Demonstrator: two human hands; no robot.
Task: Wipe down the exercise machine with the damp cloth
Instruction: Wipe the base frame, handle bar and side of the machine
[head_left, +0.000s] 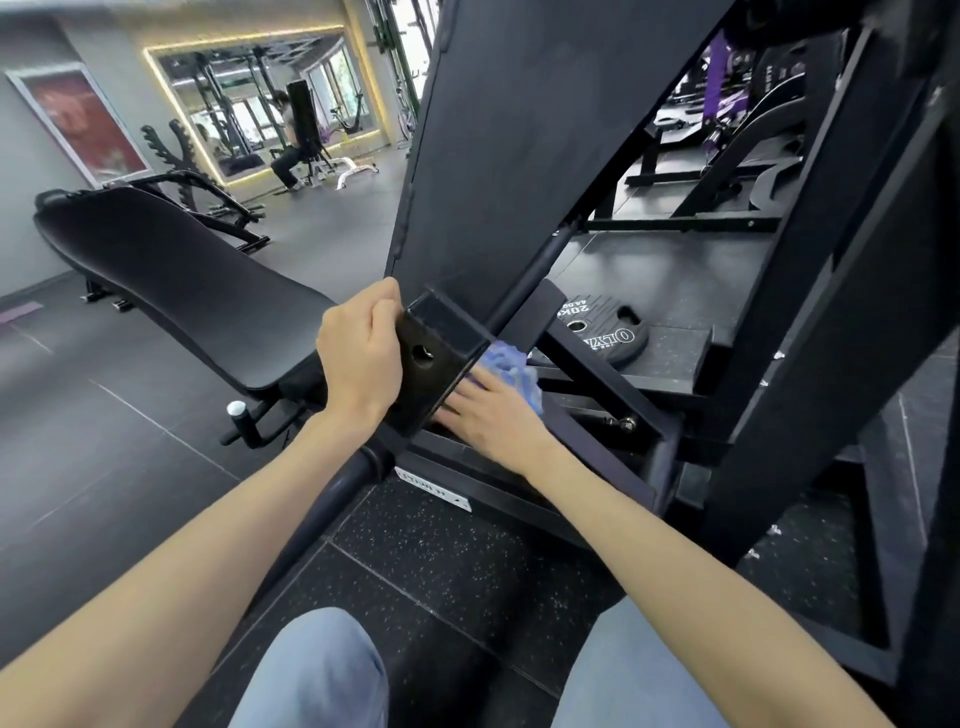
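Dead centre, the left hand (363, 358) curls tight around the near edge of the black square tube end (436, 364) on the exercise machine (519, 130), thumb up top at the corner of the big slanted black panel. Just at its three o'clock, the right hand (488, 410) lies with fingers stretched flat, pressing the blue cloth (511, 369) against the frame beside and below that tube end. The cloth bunches up past the fingertips, touching the diagonal bar that runs off toward one o'clock.

Tight quarters on that side: the thick black upright (831, 312) boxes things in at three o'clock, and a low crossbar sits right under the right wrist. A 20 kg weight plate (608, 327) lies flat on the raised rubber platform just beyond the cloth, at one o'clock from it.

Out at nine o'clock there is more room, open dark floor between the machine and the padded adjustable bench (182, 280), whose near end stops close beside the left wrist. At six o'clock, speckled rubber tiles (441, 571) and the person's two denim knees.
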